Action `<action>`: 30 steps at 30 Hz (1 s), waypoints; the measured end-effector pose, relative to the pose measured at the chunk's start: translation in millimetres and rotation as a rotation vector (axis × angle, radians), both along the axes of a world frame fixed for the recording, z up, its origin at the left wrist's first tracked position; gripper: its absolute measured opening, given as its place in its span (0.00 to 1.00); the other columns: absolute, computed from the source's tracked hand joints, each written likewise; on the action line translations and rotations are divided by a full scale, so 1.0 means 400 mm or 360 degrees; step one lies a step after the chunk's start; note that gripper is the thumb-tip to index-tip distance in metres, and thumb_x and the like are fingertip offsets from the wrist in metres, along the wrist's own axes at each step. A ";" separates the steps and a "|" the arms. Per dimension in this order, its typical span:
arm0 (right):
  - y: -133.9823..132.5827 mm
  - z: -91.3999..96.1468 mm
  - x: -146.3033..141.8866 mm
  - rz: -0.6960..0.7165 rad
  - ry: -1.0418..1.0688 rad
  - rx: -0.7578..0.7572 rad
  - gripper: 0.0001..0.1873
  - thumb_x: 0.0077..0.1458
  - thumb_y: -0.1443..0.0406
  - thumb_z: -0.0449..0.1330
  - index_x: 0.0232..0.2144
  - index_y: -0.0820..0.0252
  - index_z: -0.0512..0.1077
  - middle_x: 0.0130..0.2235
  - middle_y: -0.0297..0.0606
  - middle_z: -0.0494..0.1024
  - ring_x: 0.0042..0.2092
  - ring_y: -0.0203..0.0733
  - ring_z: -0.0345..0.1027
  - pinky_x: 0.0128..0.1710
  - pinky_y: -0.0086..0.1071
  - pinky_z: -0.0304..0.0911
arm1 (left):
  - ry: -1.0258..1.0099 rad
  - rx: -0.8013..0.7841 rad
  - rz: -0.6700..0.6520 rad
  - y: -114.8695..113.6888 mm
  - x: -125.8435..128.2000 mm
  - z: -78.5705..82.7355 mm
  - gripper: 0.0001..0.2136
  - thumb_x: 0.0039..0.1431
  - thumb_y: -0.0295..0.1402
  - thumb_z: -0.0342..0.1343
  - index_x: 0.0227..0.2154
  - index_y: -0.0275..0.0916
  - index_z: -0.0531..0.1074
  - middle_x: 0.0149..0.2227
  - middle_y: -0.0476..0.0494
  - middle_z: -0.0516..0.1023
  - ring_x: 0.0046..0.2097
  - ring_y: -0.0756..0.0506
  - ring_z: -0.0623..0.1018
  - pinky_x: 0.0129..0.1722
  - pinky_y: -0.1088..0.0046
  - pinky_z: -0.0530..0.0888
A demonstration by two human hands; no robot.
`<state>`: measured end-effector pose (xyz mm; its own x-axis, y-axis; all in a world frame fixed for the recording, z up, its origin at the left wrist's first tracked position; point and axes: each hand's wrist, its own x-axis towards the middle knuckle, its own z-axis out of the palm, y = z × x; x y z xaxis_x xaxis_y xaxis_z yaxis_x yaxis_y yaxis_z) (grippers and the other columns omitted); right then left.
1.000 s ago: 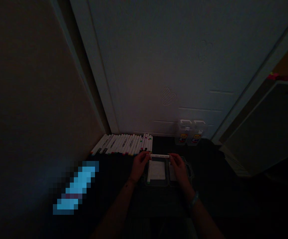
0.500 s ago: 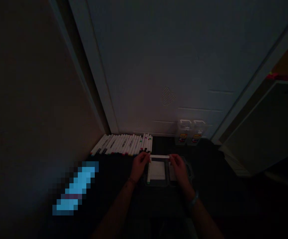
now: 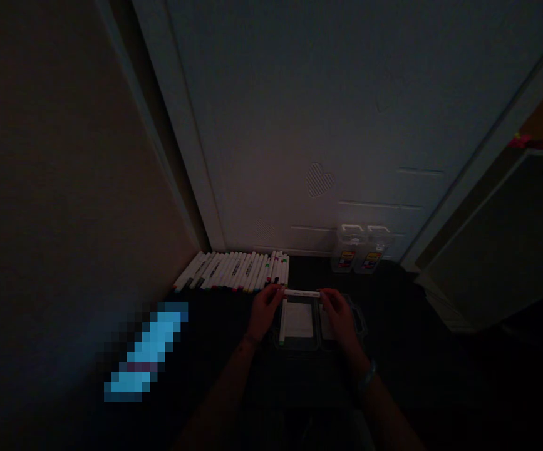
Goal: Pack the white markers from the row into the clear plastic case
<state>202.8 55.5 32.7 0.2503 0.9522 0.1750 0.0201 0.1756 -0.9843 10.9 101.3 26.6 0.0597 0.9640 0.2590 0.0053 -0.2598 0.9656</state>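
Note:
The scene is very dim. Both hands hold one white marker (image 3: 301, 293) level between them, over an open clear case (image 3: 299, 326) on the dark floor. My left hand (image 3: 265, 309) pinches the marker's left end. The marker's right end sits in the closed fingers of my right hand (image 3: 337, 313). Inside the case lie a white sheet and another marker (image 3: 281, 324) along its left wall. A row of several white markers (image 3: 236, 272) lies on the floor just beyond my left hand.
A white door (image 3: 327, 125) stands right behind the markers, a wall to the left. Two small clear containers (image 3: 361, 249) sit at the door's foot. A dark cabinet or panel (image 3: 501, 244) is at the right. A blurred blue patch (image 3: 146, 352) lies at the left.
Hardly anything differs; both hands keep the marker over the case, and the view shifts slightly.

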 end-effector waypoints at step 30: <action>0.002 -0.006 0.003 0.0008 -0.0008 -0.0008 0.16 0.50 0.52 0.58 0.35 0.56 0.72 0.34 0.37 0.77 0.36 0.43 0.70 0.34 0.33 0.64 | 0.0081 0.0060 -0.0043 0.002 -0.006 -0.005 0.11 0.55 0.41 0.53 0.29 0.36 0.71 0.24 0.50 0.71 0.30 0.49 0.71 0.31 0.77 0.67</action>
<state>204.0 56.3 30.3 0.2445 0.9544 0.1714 0.0242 0.1707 -0.9850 8.4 101.9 24.4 0.0994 0.9515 0.2913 0.0469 -0.2969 0.9538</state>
